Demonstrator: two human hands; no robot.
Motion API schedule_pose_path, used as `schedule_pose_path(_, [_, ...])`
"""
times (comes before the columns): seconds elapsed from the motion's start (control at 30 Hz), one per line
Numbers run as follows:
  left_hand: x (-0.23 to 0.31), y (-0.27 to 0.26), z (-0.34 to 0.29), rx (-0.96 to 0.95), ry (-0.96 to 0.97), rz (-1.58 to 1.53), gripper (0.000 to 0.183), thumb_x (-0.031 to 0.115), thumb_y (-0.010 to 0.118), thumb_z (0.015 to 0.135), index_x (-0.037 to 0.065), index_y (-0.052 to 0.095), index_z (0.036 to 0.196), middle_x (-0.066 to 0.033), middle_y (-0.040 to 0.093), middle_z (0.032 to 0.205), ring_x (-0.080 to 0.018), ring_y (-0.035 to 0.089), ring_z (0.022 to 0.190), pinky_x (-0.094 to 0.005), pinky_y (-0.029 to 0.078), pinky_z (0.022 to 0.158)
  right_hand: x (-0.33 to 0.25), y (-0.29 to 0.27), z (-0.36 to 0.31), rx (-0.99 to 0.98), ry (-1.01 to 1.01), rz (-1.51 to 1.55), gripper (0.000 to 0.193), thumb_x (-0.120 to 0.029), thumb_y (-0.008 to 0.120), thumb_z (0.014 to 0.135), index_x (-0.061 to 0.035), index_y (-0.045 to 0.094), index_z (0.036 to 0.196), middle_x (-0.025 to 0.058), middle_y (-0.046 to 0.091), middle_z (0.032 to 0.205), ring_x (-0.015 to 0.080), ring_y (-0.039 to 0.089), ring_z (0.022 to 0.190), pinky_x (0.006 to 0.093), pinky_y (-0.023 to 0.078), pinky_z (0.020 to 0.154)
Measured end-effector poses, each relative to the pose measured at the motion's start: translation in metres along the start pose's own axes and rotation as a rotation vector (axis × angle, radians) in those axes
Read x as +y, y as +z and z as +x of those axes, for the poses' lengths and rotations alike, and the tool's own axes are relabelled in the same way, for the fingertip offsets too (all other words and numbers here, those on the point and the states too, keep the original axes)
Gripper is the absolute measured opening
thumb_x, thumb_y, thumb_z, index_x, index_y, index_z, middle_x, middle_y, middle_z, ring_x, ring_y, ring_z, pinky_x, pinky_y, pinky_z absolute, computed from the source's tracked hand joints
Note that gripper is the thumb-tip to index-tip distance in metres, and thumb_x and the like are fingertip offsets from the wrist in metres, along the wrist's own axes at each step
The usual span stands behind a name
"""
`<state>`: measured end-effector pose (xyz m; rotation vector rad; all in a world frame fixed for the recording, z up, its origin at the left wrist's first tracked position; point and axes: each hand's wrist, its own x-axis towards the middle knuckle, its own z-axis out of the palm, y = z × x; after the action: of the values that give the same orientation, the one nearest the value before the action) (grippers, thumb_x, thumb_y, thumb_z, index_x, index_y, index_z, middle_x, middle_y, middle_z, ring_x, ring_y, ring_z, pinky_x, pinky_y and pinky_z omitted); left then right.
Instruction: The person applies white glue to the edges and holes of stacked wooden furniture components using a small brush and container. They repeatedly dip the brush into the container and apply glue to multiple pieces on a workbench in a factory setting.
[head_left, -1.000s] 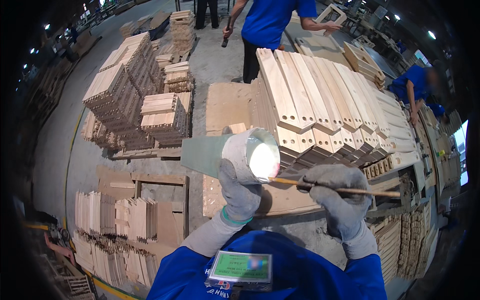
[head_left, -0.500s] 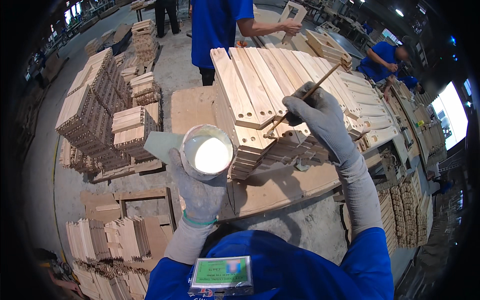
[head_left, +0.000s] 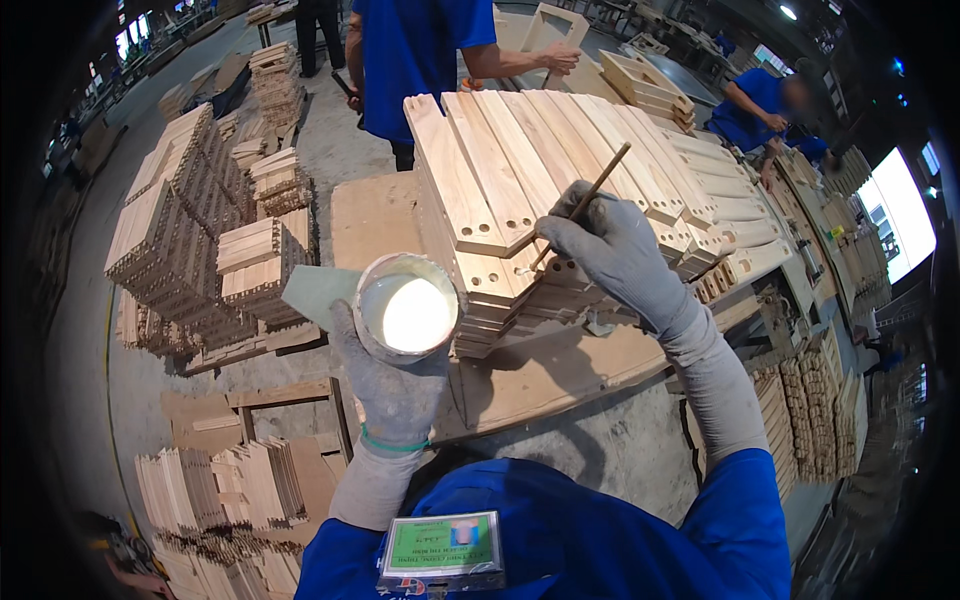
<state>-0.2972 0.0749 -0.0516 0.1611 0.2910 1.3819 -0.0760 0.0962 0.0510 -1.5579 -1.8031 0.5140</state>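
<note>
My left hand [head_left: 393, 388], in a grey work glove, is closed round a cup [head_left: 377, 289] of white liquid. A flat pale green piece [head_left: 313, 294] juts out on the cup's left, beside the thumb; I cannot tell whether it is gripped too. My gloved right hand [head_left: 625, 255] pinches a thin brown stick [head_left: 603, 180], slanted down to the left. Its lower tip is at a drilled hole in the end of a light wooden slat [head_left: 492, 283], low in the stack. Longer slats [head_left: 497, 170] with paired holes lie above, stepped back.
A brown board [head_left: 545, 385] lies under the stack. Wooden pieces are piled at left [head_left: 165, 230] and lower left [head_left: 215, 485]. Across the stack, a co-worker in blue [head_left: 415, 70] holds a wooden frame [head_left: 553, 38]. Another person [head_left: 750, 110] works at far right.
My right hand has moved slightly left, the stick staying at the slat's end. White now shows at the hole by its tip. The co-worker opposite has shifted. My left hand still holds the cup.
</note>
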Motion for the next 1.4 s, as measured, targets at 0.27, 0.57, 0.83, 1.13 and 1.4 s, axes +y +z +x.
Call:
schedule_pose_path(0.27, [0.002, 0.000, 0.001, 0.003, -0.022, -0.014, 0.057, 0.055, 0.039, 0.092, 0.013, 0.041, 0.131, -0.0124, 0.048, 0.126, -0.0301, 0.047, 0.117, -0.0544, 0.036, 0.102, -0.007, 0.002, -0.001, 0.086, 0.013, 0.076, 0.034, -0.029, 0.061, 0.083, 0.0045, 0.063, 0.078, 0.0152, 0.059, 0.064, 0.0263, 0.059, 0.058, 0.0344, 0.045, 0.055])
schedule_pose_path(0.57, [0.006, 0.000, -0.008, 0.045, 0.013, -0.032, 0.057, 0.054, 0.041, 0.091, 0.012, 0.041, 0.129, -0.0140, 0.048, 0.125, -0.0318, 0.049, 0.114, -0.0547, 0.038, 0.102, -0.020, 0.005, 0.002, -0.057, -0.022, -0.015, 0.034, -0.028, 0.061, 0.083, 0.0055, 0.063, 0.079, 0.0157, 0.062, 0.067, 0.0230, 0.059, 0.056, 0.0336, 0.046, 0.055])
schedule_pose_path(0.83, [-0.003, 0.004, -0.024, 0.030, 0.132, 0.098, 0.057, 0.055, 0.043, 0.091, 0.012, 0.043, 0.128, -0.0136, 0.048, 0.125, -0.0308, 0.050, 0.114, -0.0546, 0.039, 0.101, -0.008, -0.002, 0.008, -0.087, -0.095, 0.064, 0.032, -0.026, 0.061, 0.083, 0.0057, 0.063, 0.081, 0.0144, 0.062, 0.068, 0.0209, 0.060, 0.060, 0.0323, 0.046, 0.057])
schedule_pose_path(1.13, [-0.035, 0.020, -0.034, -0.107, 0.139, 0.069, 0.058, 0.051, 0.040, 0.092, 0.009, 0.043, 0.131, -0.0120, 0.049, 0.131, -0.0298, 0.047, 0.121, -0.0495, 0.041, 0.100, -0.006, -0.035, -0.028, -0.067, 0.050, 0.724, 0.017, -0.003, 0.070, 0.076, 0.0023, 0.059, 0.089, 0.0140, 0.066, 0.083, 0.0172, 0.065, 0.075, 0.0288, 0.056, 0.071])
schedule_pose_path(1.4, [-0.062, 0.036, -0.045, -0.183, 0.294, 0.391, 0.067, 0.057, 0.032, 0.092, 0.006, 0.035, 0.135, -0.0175, 0.045, 0.133, -0.0286, 0.048, 0.120, -0.0448, 0.039, 0.102, 0.015, -0.024, -0.080, -0.283, 0.008, 0.899, 0.017, 0.003, 0.069, 0.075, 0.0051, 0.061, 0.090, 0.0170, 0.067, 0.091, 0.0185, 0.065, 0.084, 0.0303, 0.056, 0.073])
